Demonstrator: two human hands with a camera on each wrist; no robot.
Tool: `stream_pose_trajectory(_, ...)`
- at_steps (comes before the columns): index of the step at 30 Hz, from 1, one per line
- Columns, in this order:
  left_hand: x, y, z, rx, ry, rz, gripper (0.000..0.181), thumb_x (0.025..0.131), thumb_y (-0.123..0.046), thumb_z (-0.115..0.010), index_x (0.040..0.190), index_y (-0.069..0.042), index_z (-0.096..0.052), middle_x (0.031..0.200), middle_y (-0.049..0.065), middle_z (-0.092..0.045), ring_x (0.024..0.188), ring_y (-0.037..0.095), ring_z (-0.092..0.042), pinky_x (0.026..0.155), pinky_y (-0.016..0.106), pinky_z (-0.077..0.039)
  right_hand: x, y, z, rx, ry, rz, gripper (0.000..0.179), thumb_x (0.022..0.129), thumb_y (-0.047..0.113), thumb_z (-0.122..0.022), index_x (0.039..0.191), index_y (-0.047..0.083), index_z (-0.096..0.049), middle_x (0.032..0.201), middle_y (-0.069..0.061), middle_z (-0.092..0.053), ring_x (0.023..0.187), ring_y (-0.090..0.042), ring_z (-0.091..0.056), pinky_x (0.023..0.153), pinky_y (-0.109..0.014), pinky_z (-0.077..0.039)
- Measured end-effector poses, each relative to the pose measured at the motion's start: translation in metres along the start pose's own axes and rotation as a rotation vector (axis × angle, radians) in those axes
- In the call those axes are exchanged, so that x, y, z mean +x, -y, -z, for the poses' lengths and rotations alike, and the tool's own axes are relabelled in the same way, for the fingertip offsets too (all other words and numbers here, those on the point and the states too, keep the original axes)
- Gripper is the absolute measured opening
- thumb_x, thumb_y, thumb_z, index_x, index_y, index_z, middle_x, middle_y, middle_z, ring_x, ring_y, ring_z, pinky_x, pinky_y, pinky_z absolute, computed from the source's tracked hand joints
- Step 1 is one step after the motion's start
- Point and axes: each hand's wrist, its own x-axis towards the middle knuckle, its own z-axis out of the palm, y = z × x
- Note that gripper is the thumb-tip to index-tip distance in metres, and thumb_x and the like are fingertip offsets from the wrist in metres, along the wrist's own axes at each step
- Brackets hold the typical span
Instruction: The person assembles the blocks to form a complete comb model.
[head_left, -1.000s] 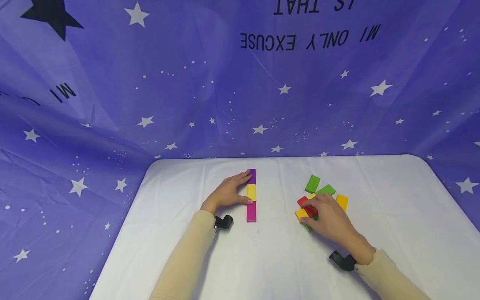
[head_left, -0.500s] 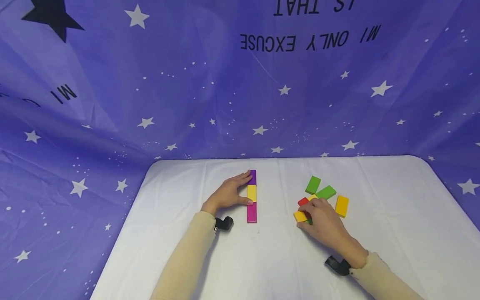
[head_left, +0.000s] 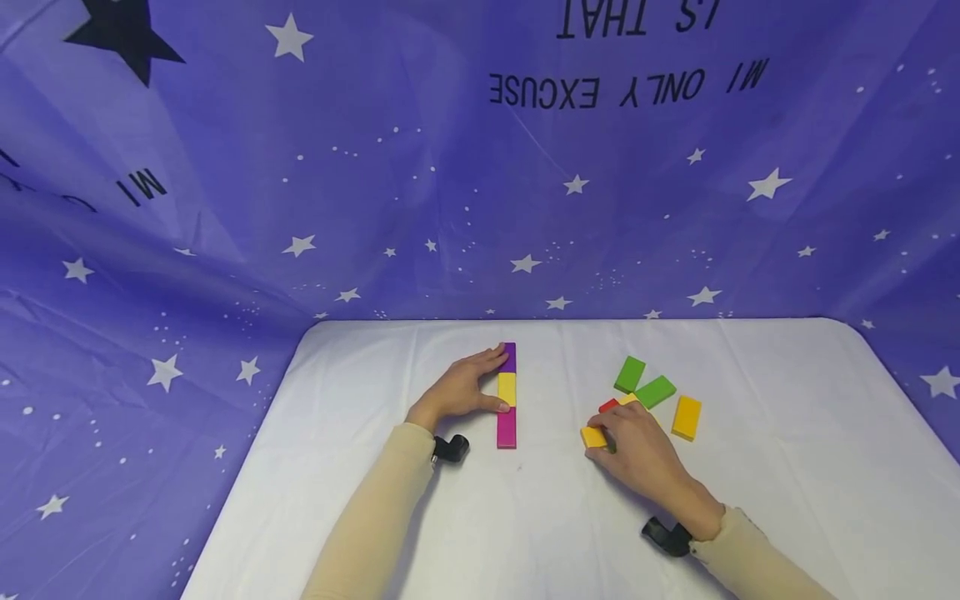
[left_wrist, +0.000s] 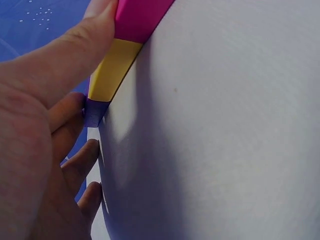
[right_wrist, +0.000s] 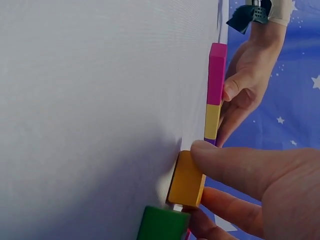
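Observation:
Purple [head_left: 511, 357], yellow [head_left: 507, 388] and magenta [head_left: 507, 430] blocks form a straight row on the white table. My left hand [head_left: 459, 389] lies at the row's left side, fingertips on the purple block and thumb where yellow meets magenta. In the left wrist view the other fingers stretch loosely past the purple end. My right hand [head_left: 639, 444] pinches another yellow block [head_left: 593, 438] between thumb and fingers, low over the table. The right wrist view shows this yellow block [right_wrist: 187, 179] with a green block [right_wrist: 162, 225] close beside it. The palm side is partly hidden.
Beyond the right hand lie two green blocks [head_left: 630, 374], a red block [head_left: 608, 406] and a yellow one [head_left: 628, 400], both partly covered by the hand. A further yellow block [head_left: 686, 417] sits to the right. A purple starry cloth [head_left: 450, 167] hangs behind the table.
My right hand has shifted left and slightly toward me, carrying the yellow block away from the pile. The left hand stays on the row.

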Motion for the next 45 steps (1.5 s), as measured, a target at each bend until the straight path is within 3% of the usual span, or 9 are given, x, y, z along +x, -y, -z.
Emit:
stream_pose_trajectory(11,-0.003,0.001,-0.002,-0.029,0.005,0.026,0.095,0.078,-0.044,-0.085,0.156,-0.015,-0.038,0.164,-0.002,-0.026,0.151,0.024,-0.023,0.123,0.043,-0.019,0.003,0.008,-0.005,0.055,-0.057,0.013,0.034,0.073,0.020,-0.089,0.101,0.007,-0.076,0.094,-0.003,-0.071,0.092,-0.023,-0.056,0.080,-0.040,-0.049)
stream_pose_trajectory(20,-0.001,0.001,-0.004,0.003,0.007,0.025,0.095,0.078,-0.047,-0.084,0.156,-0.015,-0.039,0.164,-0.002,-0.026,0.151,0.022,-0.023,0.123,0.045,-0.017,0.005,0.023,-0.012,0.090,-0.061,0.002,0.034,0.073,0.022,-0.090,0.102,0.010,-0.076,0.100,-0.001,-0.071,0.098,-0.022,-0.059,0.089,-0.041,-0.050)
stream_pose_trajectory(33,0.000,0.001,-0.003,0.030,0.010,0.039,0.095,0.079,-0.049,-0.083,0.156,-0.017,-0.037,0.165,-0.004,-0.025,0.151,0.021,-0.023,0.123,0.043,-0.018,0.010,0.050,-0.022,0.109,-0.004,-0.027,0.033,0.074,0.025,-0.089,0.102,0.013,-0.077,0.100,0.002,-0.071,0.100,-0.020,-0.058,0.087,-0.038,-0.052)
stream_pose_trajectory(41,-0.001,0.002,-0.004,-0.004,-0.006,0.026,0.095,0.078,-0.048,-0.084,0.155,-0.016,-0.039,0.164,-0.004,-0.026,0.151,0.022,-0.024,0.123,0.045,-0.017,0.009,0.063,-0.027,0.114,0.038,-0.028,0.033,0.076,0.028,-0.088,0.102,0.013,-0.076,0.100,0.003,-0.070,0.101,-0.019,-0.057,0.088,-0.037,-0.051)
stream_pose_trajectory(45,-0.002,0.003,-0.005,0.002,-0.009,0.023,0.095,0.078,-0.049,-0.083,0.155,-0.015,-0.039,0.164,-0.004,-0.026,0.151,0.022,-0.024,0.123,0.044,-0.018,0.009,0.071,-0.030,0.123,0.026,-0.013,0.033,0.075,0.029,-0.089,0.101,0.014,-0.075,0.099,0.004,-0.069,0.100,-0.018,-0.057,0.087,-0.037,-0.051)
